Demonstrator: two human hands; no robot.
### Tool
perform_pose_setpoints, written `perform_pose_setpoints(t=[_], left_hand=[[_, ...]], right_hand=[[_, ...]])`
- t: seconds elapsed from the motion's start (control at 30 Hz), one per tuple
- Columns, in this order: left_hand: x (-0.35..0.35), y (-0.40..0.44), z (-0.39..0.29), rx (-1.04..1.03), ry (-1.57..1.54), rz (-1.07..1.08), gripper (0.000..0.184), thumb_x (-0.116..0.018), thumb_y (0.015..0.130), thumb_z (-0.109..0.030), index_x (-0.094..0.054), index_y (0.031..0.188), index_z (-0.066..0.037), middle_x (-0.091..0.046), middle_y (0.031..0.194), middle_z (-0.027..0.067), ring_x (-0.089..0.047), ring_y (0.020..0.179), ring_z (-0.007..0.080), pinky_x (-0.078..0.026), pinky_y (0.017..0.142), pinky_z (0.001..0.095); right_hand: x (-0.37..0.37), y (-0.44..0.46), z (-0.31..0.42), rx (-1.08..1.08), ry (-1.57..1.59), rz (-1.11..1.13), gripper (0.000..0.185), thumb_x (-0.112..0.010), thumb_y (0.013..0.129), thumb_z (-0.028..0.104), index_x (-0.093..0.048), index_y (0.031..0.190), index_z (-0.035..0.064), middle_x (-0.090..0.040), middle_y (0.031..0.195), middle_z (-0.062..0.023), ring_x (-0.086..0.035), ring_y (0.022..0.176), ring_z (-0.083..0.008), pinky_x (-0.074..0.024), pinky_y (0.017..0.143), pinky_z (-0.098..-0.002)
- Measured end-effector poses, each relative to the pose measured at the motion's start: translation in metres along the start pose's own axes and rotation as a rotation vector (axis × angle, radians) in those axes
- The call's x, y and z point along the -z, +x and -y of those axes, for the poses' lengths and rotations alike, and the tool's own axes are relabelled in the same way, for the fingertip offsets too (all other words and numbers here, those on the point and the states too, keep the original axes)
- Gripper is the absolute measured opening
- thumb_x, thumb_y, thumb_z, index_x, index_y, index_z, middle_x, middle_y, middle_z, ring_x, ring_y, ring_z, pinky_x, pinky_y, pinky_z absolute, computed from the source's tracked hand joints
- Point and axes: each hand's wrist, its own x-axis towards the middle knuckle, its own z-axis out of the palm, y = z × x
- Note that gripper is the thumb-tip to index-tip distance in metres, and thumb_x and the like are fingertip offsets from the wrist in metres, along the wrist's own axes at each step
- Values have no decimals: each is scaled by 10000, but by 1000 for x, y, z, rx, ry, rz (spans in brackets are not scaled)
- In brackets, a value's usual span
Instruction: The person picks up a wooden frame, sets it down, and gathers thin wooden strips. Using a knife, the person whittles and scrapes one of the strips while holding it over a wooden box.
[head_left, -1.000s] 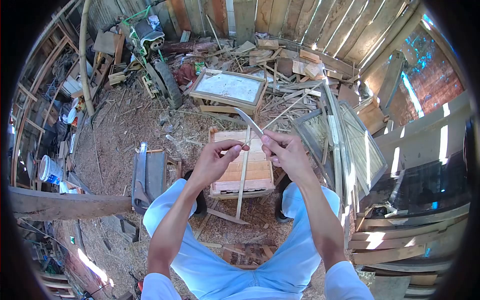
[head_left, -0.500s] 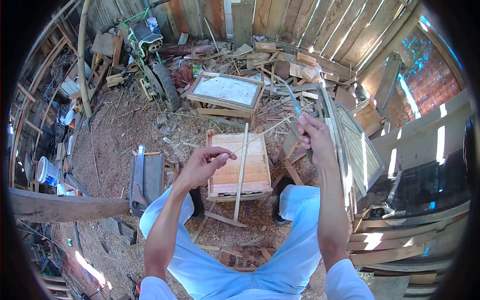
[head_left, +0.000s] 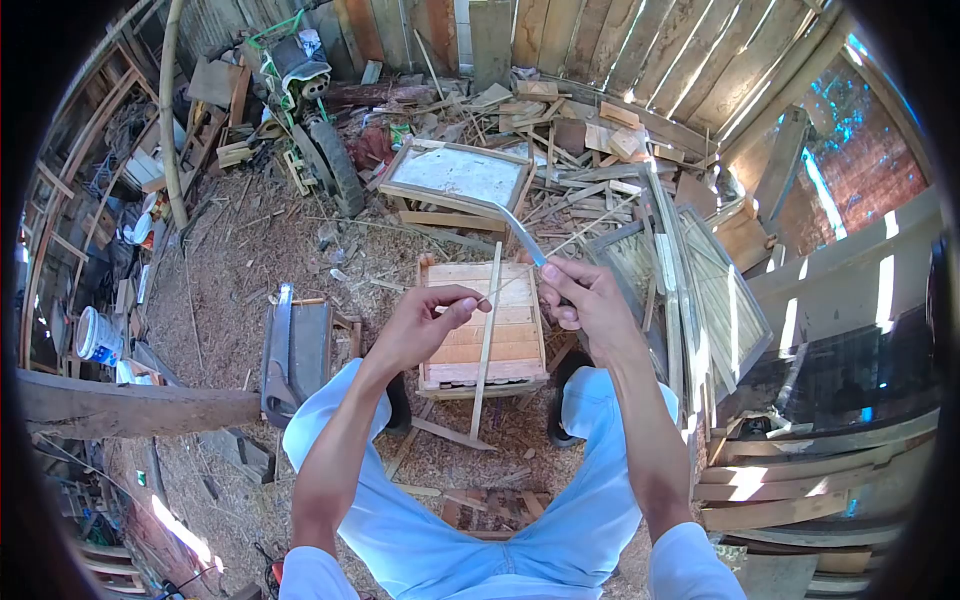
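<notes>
Floor [head_left: 230,290]: shavings around the pale slatted wooden box [head_left: 515,345]
Left hand [head_left: 435,318]: above the box, pinching a thin pale wooden strip [head_left: 592,229]
Right hand [head_left: 592,305]: closed around a curved silvery knife [head_left: 523,237], over the box's right edge
Strip: slanting rightward beyond the box

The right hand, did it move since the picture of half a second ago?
Yes: against the slatted wooden box, the right hand has shifted left, nearer the box, carrying the knife.

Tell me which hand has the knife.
The right hand: its fingers close around the handle of the curved knife. The left hand pinches a thin wooden strip.
</notes>
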Motion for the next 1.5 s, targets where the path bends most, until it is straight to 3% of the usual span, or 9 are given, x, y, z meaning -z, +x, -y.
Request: perform_pose_setpoints(t=[0.07,0.13,0.17,0.23,0.37,0.43,0.73,1.33,1.5], left_hand=[[-2,4,12,-29,-12,-11,251,-553,939,-211,-681,1030,-14,-684,949,40,-570,906,91,-456,835,274],[-5,10,17,-255,-38,-81,246,-579,930,-243,-700,991,-38,-527,681,-56,-348,554,14,-277,483,197],[-3,7,11,-256,-38,-85,246,-579,930,-243,-700,991,-38,-527,681,-56,-348,554,14,-277,483,197],[3,-1,-5,-4,11,-9,244,-553,937,-204,-682,1014,-12,-683,958,42,-575,923,98,-458,858,286],[6,-1,-6,29,97,-17,236,-555,935,-196,-683,1013,-15,-679,955,39,-569,895,95,-459,828,283],[6,-2,0,-63,-8,-61,242,-589,921,-258,-702,969,-49,-519,685,-54,-350,556,17,-259,471,202],[29,-13,5,-1,34,-15,222,-576,927,-195,-690,980,-12,-648,841,-9,-478,724,54,-407,654,234],[63,-20,29,-110,129,-118,212,-594,916,-179,-675,1015,-9,-641,814,-8,-486,700,53,-414,627,224],[59,-13,9,92,184,-143,202,-601,907,-141,-668,1022,12,-669,872,5,-512,742,53,-423,637,224]], right_hand=[[2,0,0,-26,14,0,261,-578,930,152,-617,1127,-14,-504,654,18,-380,490,-24,-267,403,-172],[3,1,3,22,0,-30,230,-574,932,149,-625,1083,-17,-507,653,15,-379,481,-24,-268,393,-170],[4,3,4,24,-2,-26,230,-574,932,149,-625,1083,-17,-507,653,15,-379,481,-24,-268,393,-170],[7,4,5,30,-10,-75,192,-565,936,147,-632,1028,-8,-508,653,15,-384,477,-26,-263,388,-163],[11,4,12,17,-48,-81,171,-558,939,147,-632,991,2,-507,654,17,-390,480,-28,-262,388,-156],[15,6,10,4,-20,-53,214,-575,929,161,-607,1085,16,-493,677,25,-373,495,-24,-265,398,-151],[52,15,23,67,13,-184,251,-560,935,141,-589,1137,-4,-514,684,11,-392,497,-37,-279,409,-175],[144,29,32,192,65,-390,250,-574,925,180,-609,1104,10,-531,693,4,-371,444,-31,-252,363,-174],[72,28,16,251,111,-460,266,-596,915,219,-607,1092,20,-548,714,3,-356,428,-16,-251,355,-168]])
